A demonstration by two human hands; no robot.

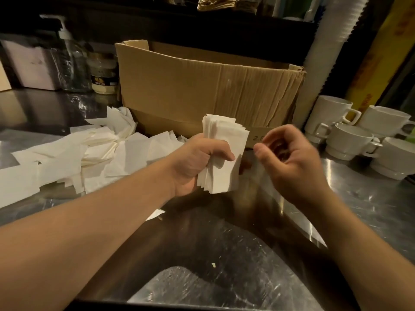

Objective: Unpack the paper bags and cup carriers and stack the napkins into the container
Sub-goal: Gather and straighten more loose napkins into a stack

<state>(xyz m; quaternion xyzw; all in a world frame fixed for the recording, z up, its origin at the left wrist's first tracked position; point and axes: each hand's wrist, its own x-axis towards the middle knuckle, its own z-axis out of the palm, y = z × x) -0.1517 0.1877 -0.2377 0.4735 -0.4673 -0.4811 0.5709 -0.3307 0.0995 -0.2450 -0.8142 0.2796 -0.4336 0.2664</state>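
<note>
Head view: one moment above a steel tabletop (359,198).
Left hand (197,162): a stack of napkins (224,153) is held upright in a clenched grip, just in front of the cardboard box (202,86).
Right hand (292,158): the grip is released, fingers loosely curled, nothing held, just beside the stack.
Loose napkins (78,153): scattered on the tabletop to the left.
White cups (354,140): stacked at the right.

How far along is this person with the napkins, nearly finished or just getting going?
Partway, by the look of it. Done: a neat napkin stack is gathered. In hand: the left hand grips that stack, while the right hand is beside it, holding nothing. Left: many loose napkins lie scattered on the steel counter beside the cardboard box.
</note>
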